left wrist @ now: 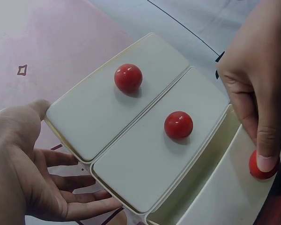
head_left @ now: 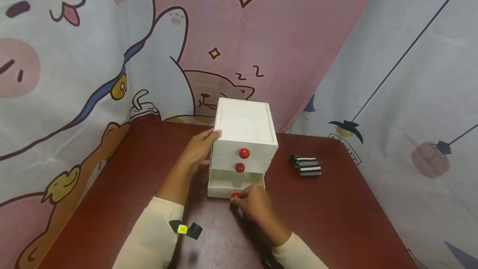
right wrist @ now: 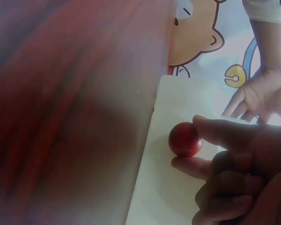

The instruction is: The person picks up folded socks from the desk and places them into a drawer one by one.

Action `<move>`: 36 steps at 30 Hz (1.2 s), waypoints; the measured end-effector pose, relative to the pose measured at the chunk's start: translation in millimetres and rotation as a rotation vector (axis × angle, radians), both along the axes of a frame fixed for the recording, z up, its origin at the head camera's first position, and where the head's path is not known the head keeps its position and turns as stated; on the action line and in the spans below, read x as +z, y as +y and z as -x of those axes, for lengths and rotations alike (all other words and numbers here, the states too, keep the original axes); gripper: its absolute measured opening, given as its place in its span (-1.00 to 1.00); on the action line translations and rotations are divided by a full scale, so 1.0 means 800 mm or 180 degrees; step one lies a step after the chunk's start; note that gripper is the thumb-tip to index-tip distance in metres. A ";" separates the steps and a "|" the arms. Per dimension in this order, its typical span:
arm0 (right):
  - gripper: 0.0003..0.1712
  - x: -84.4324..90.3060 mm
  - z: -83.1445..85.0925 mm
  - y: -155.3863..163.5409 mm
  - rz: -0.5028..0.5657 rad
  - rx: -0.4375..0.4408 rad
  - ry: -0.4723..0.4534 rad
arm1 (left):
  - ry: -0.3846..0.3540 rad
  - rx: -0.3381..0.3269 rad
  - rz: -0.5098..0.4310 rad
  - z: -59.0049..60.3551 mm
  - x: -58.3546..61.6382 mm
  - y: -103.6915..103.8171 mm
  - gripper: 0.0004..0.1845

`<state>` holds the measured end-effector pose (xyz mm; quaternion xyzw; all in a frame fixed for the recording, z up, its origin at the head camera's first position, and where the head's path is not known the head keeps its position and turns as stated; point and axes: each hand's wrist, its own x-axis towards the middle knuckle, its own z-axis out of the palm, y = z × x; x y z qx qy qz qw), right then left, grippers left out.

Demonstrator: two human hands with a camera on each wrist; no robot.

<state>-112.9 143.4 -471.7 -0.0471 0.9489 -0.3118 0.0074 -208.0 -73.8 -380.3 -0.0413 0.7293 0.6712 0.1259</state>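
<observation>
Bottom drawer (head_left: 235, 188) of the small white chest (head_left: 244, 134), partly pulled out toward me, mid-table on the dark red tabletop (head_left: 336, 219). My right hand (head_left: 255, 204) pinches its red knob (right wrist: 184, 139) between thumb and fingertip; the grip is on the knob alone, other fingers curled beneath. Two upper drawers sit flush, middle knob (left wrist: 178, 124) and top knob (left wrist: 128, 78) untouched.

My left hand (head_left: 199, 148) lies against the chest's left side near the top corner, fingers straight and spread, bracing rather than gripping.

Risks as I judge them: the chest looks light, so if my left hand slackens, the whole box could slide toward me or tip forward instead of the drawer moving. A small round knob gives a thin pinch; fingers may slip off. An off-centre pull could skew the drawer and jam it. Pulled too far, it could drop out of its slot.

Right of the chest, well apart, a black-and-white striped folded cloth (head_left: 306, 166). Far side and both flanks: cartoon-print curtain (head_left: 93, 53).
</observation>
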 end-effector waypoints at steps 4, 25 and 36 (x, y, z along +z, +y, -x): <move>-0.81 0.002 -0.006 0.000 -0.0078 0.0008 0.0057 | 0.0009 -0.0005 0.0002 0.001 0.000 0.000 -0.24; -0.65 0.009 -0.049 0.003 -0.0335 0.0145 -0.0059 | -0.0004 0.0017 0.0084 0.000 0.000 -0.001 -0.21; -0.64 0.012 -0.055 0.002 -0.0475 0.0065 -0.0101 | 0.0011 -0.0016 0.0085 0.000 -0.001 -0.002 -0.18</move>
